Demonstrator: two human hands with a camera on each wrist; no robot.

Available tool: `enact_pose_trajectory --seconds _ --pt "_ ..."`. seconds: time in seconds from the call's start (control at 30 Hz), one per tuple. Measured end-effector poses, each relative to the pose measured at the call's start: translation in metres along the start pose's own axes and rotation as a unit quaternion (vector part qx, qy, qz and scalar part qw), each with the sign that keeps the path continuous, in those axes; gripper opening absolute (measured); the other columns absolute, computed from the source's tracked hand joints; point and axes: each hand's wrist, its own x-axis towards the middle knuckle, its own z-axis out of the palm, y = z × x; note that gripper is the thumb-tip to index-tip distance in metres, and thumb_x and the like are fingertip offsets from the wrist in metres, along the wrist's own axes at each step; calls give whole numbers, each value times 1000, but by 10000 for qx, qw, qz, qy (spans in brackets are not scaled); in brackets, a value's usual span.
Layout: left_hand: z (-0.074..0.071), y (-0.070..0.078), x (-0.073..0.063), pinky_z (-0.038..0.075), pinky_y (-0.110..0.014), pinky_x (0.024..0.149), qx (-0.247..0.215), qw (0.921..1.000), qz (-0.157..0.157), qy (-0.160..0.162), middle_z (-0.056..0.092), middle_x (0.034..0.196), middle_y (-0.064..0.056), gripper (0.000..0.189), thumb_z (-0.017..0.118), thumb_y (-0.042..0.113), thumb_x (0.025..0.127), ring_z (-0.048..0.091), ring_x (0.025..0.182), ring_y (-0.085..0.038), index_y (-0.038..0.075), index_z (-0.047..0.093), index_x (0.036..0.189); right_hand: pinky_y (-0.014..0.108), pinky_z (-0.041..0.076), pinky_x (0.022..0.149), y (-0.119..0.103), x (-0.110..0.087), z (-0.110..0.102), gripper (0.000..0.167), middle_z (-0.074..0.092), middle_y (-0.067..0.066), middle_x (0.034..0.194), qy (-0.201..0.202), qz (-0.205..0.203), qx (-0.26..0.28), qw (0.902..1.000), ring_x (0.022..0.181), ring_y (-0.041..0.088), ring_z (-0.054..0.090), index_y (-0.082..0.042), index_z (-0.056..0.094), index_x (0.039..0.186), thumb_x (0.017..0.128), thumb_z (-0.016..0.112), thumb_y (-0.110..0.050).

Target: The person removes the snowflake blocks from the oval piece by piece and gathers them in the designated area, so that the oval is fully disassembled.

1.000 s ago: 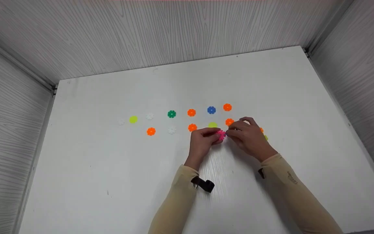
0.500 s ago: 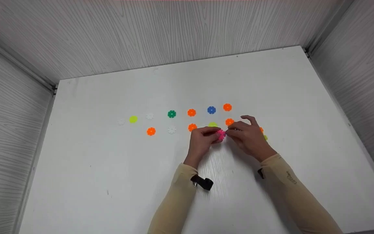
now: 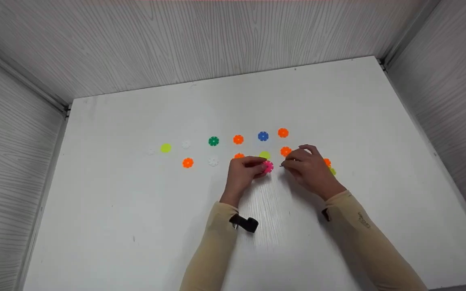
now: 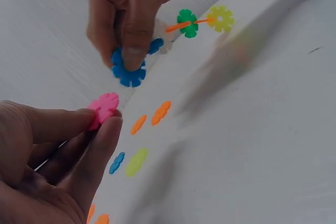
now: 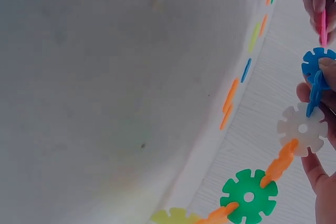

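My left hand (image 3: 241,176) pinches a pink notched snowflake disc (image 4: 107,106) between thumb and fingers. Opposite it, my right hand (image 3: 312,169) pinches a blue snowflake disc (image 4: 126,76) at the end of a joined chain. In the right wrist view the chain runs from this blue disc through a second blue one (image 5: 315,95), a white disc (image 5: 289,129) and an orange one (image 5: 278,163). A green disc (image 5: 239,187), another orange disc (image 5: 220,214) and a yellow disc (image 5: 170,217) follow. A small gap separates the pink disc from the chain's blue end.
Loose snowflake discs lie flat in two rough rows on the white table (image 3: 136,226) beyond my hands. Among them are a green disc (image 3: 213,141), a blue disc (image 3: 263,136), several orange ones and a yellow disc (image 3: 166,148). Wood-grain panels (image 3: 225,36) enclose the back and sides.
My left hand has drawn a little to the left with the pink disc, widening the gap to my right hand. The right hand stays almost in place; the loose discs have not moved.
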Motion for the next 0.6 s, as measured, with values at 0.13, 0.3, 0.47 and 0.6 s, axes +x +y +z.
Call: enact_pose_trajectory --seconds 0.13,0.3,0.47,0.6 --pt "-30 7 -1 58 -31 77 -109 9995 -147 274 70 99 -12 18 73 0 86 71 86 -24 0 75 104 47 41 97 2 -1 -3 12 66 7 90 -3 222 62 9997 91 26 62 -7 76 92 82 77 -1" --pt "-90 15 -5 58 -31 78 -328 9950 -194 927 69 105 -16 20 71 -3 87 70 90 -26 -2 73 107 45 41 95 3 1 -4 14 68 7 91 29 344 87 9994 93 27 61 -8 77 94 83 77 1" --pt "-151 22 -10 57 -30 79 -519 9817 -437 1780 65 112 -19 24 68 -8 88 70 92 -24 -6 70 112 46 42 93 2 1 -3 13 67 6 92 -48 353 73 9993 93 26 60 -8 77 95 85 75 -1" --pt "-187 28 -10 57 -28 80 -392 9702 -727 2279 61 116 -18 27 66 -7 89 68 92 -22 -7 67 116 45 42 92 2 0 -3 12 67 6 93 -141 498 19 9987 94 26 59 -8 77 95 85 76 -2"
